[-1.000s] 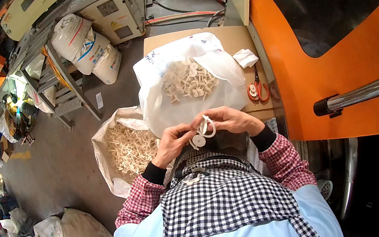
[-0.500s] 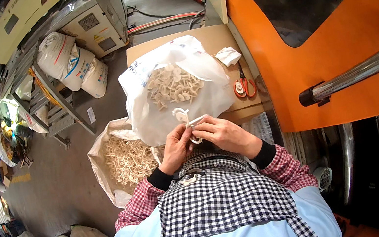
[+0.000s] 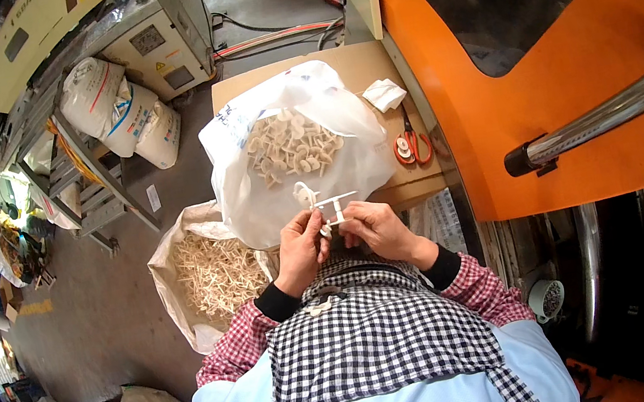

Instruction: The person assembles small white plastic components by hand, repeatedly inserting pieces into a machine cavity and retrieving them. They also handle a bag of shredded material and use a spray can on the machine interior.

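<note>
A white moulded plastic sprue, with thin branching runners and a round disc part at its upper left, hangs between my hands in front of my apron. My left hand is closed, pinching it between thumb and fingers near the disc. At its right side, my right hand is closed on the sprue, fingertips partly hidden. Just beyond lies a white plastic bag with a pile of off-white disc-headed pieces in it. Left of my left hand, an open sack holds many thin sprue sticks.
Orange-handled scissors and a crumpled white paper lie on cardboard at right. An orange machine with a metal bar stands close on my right. Filled sacks lean by a metal rack at far left.
My right hand has shifted down and slightly right, showing the sprue's branching runners between my hands. My left hand stays nearly in place around its part.
</note>
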